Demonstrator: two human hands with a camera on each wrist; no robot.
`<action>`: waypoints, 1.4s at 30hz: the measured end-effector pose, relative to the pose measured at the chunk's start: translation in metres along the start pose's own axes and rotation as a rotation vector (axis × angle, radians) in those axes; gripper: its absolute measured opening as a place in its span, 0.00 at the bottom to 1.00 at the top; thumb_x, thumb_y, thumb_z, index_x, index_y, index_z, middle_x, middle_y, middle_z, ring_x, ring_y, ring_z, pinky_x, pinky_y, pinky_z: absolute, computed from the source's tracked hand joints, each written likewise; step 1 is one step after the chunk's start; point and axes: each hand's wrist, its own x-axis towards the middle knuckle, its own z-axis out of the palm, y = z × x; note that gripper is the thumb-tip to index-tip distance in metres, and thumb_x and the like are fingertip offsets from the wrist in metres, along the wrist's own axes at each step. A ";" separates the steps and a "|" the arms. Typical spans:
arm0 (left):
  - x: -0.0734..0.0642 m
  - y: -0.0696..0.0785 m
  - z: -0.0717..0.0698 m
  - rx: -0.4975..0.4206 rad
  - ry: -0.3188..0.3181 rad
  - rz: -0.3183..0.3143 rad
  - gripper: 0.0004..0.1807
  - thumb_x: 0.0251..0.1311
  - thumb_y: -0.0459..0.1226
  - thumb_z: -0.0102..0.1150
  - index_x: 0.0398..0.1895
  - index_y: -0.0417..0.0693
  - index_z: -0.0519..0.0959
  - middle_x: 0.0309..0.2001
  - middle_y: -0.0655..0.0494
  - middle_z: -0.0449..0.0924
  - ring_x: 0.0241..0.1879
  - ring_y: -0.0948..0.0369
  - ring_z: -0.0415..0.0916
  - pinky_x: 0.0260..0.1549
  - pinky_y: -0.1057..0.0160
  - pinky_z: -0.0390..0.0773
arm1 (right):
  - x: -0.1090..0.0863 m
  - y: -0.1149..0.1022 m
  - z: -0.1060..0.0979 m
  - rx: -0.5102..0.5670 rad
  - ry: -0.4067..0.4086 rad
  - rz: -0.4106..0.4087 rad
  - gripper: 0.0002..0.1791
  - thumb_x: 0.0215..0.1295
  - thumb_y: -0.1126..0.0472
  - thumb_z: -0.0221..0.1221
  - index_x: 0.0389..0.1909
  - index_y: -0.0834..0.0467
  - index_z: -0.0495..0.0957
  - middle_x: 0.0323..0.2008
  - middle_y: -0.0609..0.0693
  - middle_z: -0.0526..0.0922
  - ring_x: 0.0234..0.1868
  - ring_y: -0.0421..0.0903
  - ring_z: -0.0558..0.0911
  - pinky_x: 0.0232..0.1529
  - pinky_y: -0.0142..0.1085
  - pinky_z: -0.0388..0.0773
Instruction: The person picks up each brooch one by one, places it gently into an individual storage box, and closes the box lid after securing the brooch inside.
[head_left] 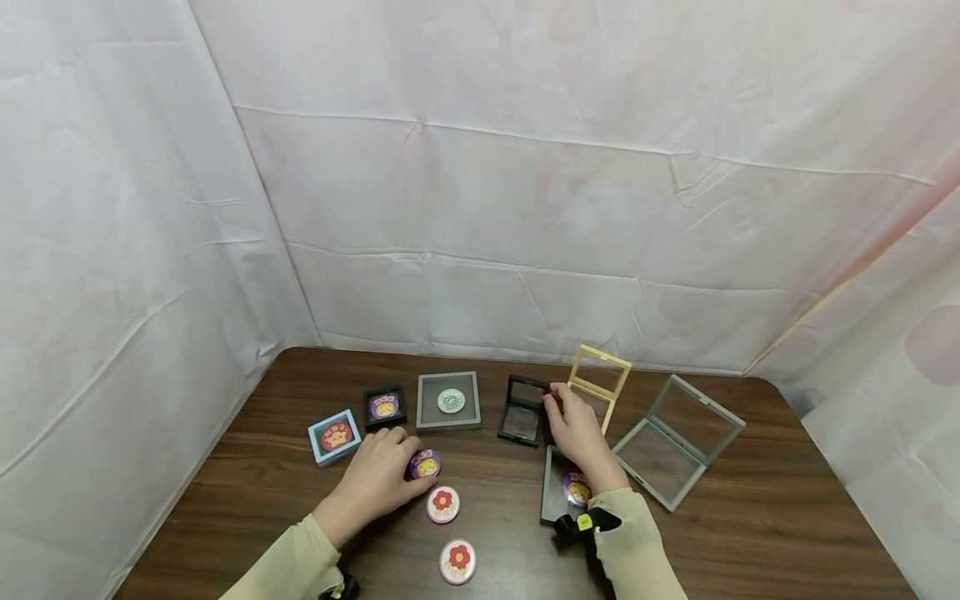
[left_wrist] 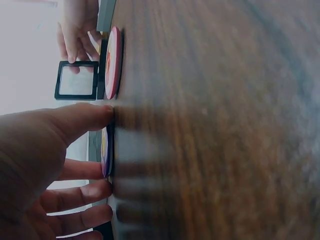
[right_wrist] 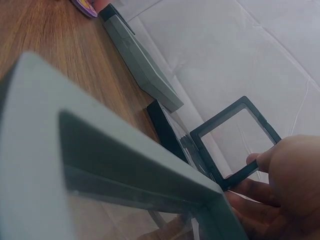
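Note:
My left hand [head_left: 381, 473] has its thumb and index finger on either side of a round purple badge [head_left: 426, 464] with a yellow cartoon figure, which lies flat on the table. In the left wrist view the badge [left_wrist: 105, 150] shows edge-on between thumb and finger. My right hand [head_left: 576, 427] pinches the raised lid of a small black display case [head_left: 521, 423] by its right side. The right wrist view shows the thumb at the lid frame [right_wrist: 237, 117], with other fingers behind it. Two white badges with red flowers, one nearer [head_left: 457, 562] and one farther [head_left: 443, 504], lie beside my left hand.
Closed cases holding badges stand at the left: blue [head_left: 354, 447], black [head_left: 367, 410] and grey [head_left: 420, 408]. A yellow case [head_left: 622, 377] and a large grey case [head_left: 705, 458] stand opened at the right. Under my right forearm lies a grey case [head_left: 551, 500] with a purple badge.

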 end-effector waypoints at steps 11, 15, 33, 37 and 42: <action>0.007 0.001 -0.003 -0.034 0.028 0.044 0.22 0.49 0.48 0.83 0.43 0.46 0.88 0.37 0.55 0.84 0.39 0.54 0.80 0.46 0.46 0.80 | 0.000 0.001 -0.001 0.009 0.000 -0.003 0.19 0.88 0.60 0.53 0.67 0.68 0.77 0.54 0.62 0.88 0.56 0.62 0.87 0.56 0.59 0.82; 0.011 0.002 -0.002 -0.103 0.053 0.057 0.21 0.50 0.45 0.82 0.46 0.48 0.89 0.40 0.56 0.86 0.42 0.54 0.82 0.49 0.45 0.80 | -0.001 0.001 0.000 0.012 0.002 -0.004 0.19 0.88 0.60 0.53 0.67 0.68 0.77 0.54 0.62 0.88 0.55 0.62 0.87 0.56 0.59 0.82; 0.043 0.021 0.007 -0.326 0.069 0.047 0.24 0.52 0.42 0.81 0.54 0.49 0.89 0.47 0.58 0.85 0.48 0.58 0.80 0.52 0.48 0.78 | -0.001 0.003 0.000 0.002 0.006 -0.014 0.19 0.87 0.60 0.54 0.67 0.68 0.77 0.54 0.62 0.88 0.56 0.62 0.87 0.57 0.59 0.82; 0.052 0.027 0.009 -0.348 0.067 0.043 0.24 0.53 0.42 0.80 0.56 0.49 0.89 0.49 0.58 0.85 0.49 0.57 0.80 0.55 0.46 0.78 | 0.000 0.002 0.000 0.004 -0.002 0.003 0.19 0.88 0.59 0.54 0.68 0.68 0.76 0.55 0.62 0.88 0.57 0.62 0.87 0.57 0.59 0.82; 0.061 0.032 0.015 -0.355 0.053 0.052 0.26 0.55 0.42 0.78 0.58 0.48 0.89 0.51 0.57 0.86 0.52 0.55 0.81 0.58 0.44 0.77 | 0.000 0.000 -0.001 0.020 -0.014 0.020 0.19 0.88 0.59 0.54 0.68 0.66 0.77 0.54 0.59 0.88 0.45 0.54 0.88 0.50 0.54 0.84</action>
